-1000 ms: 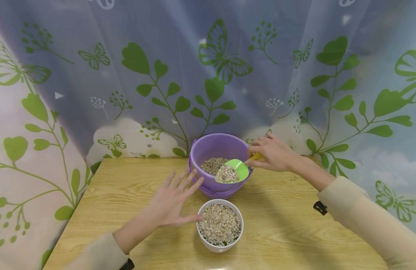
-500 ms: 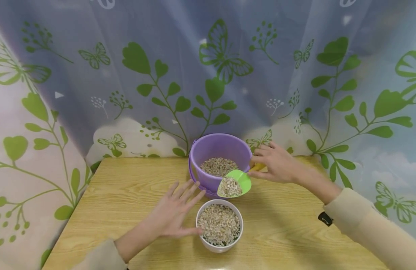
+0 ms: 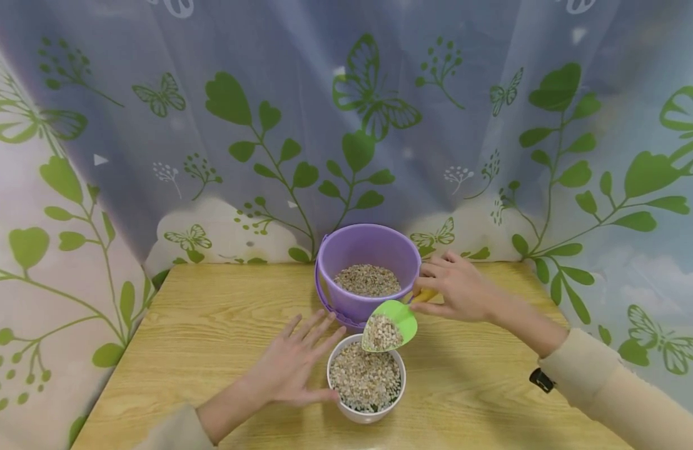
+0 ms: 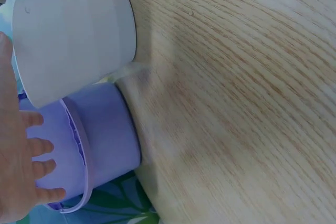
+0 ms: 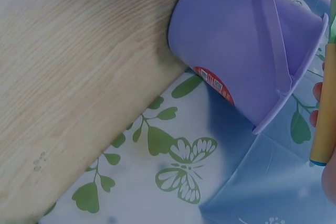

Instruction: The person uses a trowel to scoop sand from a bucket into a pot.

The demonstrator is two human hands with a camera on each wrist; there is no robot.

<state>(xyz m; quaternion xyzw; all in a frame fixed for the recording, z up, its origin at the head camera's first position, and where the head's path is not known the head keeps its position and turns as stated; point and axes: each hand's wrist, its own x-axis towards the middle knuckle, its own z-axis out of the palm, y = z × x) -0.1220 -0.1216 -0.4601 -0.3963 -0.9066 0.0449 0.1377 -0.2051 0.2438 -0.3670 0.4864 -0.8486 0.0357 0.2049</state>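
Observation:
My right hand (image 3: 456, 287) grips the yellow handle (image 5: 324, 103) of a small green scoop (image 3: 404, 320). Pale gravel-like grains (image 3: 383, 332) fill the scoop's front, which overlaps the far rim of a white bowl (image 3: 366, 417). More of the same grains are heaped in that bowl, with some dark green showing near its front rim. Fingers spread, my left hand (image 3: 296, 362) is at the bowl's left side, thumb tip right at the rim. Just behind the bowl a purple bucket (image 3: 354, 306) stands upright, with a layer of browner grains inside.
The bucket's purple carrying handle (image 4: 86, 174) hangs down against its side. Everything stands on a wood-grain table (image 3: 211, 325). A curtain (image 3: 256, 206) printed with leaves and butterflies runs along the table's back edge and both sides.
My right hand has brought the loaded scoop from over the bucket's front rim toward me, to the bowl's far rim. My left hand has shifted slightly toward me, still spread.

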